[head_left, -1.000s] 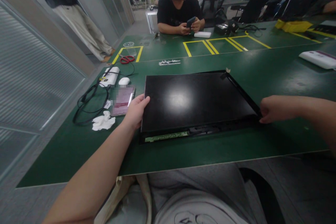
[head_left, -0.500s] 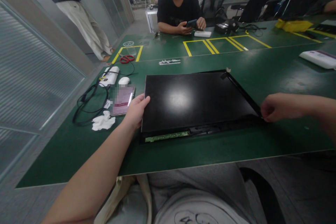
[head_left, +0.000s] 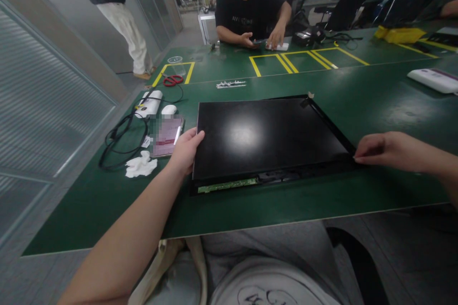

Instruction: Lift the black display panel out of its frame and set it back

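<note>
A black display panel (head_left: 272,138) with a glossy glare lies on the green table, its left side raised a little. Under and around it shows a thin black frame (head_left: 331,126), bare along the right side. Along the panel's near edge runs a green circuit board strip (head_left: 227,186). My left hand (head_left: 188,150) grips the panel's left edge, thumb on top and the other fingers beneath. At the near right corner of the frame, my right hand (head_left: 372,148) is closed in a pinch; what lies between its fingertips is too small to make out. A small pale tab (head_left: 310,96) sticks up at the far right corner.
To the left lie a phone (head_left: 168,137), crumpled tissue (head_left: 141,165), a black cable (head_left: 103,155), a white mouse (head_left: 169,110) and red-handled scissors (head_left: 173,80). A clear cup (head_left: 177,66) stands behind them. Across the table sits a person (head_left: 250,14) in black.
My right hand has turned and its fingers have straightened somewhat, staying at the frame's corner. My left hand and the panel hold still. The person opposite has reached to a white object.
</note>
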The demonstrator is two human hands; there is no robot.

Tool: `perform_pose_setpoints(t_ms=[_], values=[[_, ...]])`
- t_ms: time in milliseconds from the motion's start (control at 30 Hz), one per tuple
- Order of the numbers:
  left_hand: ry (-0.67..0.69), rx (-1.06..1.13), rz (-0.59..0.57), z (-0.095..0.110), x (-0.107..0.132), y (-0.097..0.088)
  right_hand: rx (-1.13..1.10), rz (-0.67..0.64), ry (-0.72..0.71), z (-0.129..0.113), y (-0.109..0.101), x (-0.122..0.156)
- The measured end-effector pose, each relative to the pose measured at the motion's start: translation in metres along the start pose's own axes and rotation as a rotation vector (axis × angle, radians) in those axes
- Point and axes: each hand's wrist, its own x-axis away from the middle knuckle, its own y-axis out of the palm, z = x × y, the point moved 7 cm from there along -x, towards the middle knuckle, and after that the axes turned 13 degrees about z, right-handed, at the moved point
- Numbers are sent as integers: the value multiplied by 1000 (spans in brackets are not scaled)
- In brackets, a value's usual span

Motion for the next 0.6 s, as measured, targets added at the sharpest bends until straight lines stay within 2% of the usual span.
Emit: perform_pose_setpoints(t_ms=[100, 167, 233, 467, 600], values=[[8, -14, 13, 0, 0, 0, -170, 73, -52, -11, -2, 6], [6, -27, 25, 0, 0, 0, -175, 172, -90, -16, -9, 10], [4, -36, 29, 1, 1, 0, -152, 213, -119, -19, -11, 12], [-3, -52, 41, 5, 6, 2, -26, 173, -88, -14, -10, -1], [5, -48, 44, 5, 6, 0, 28, 35, -153, -20, -5, -5]])
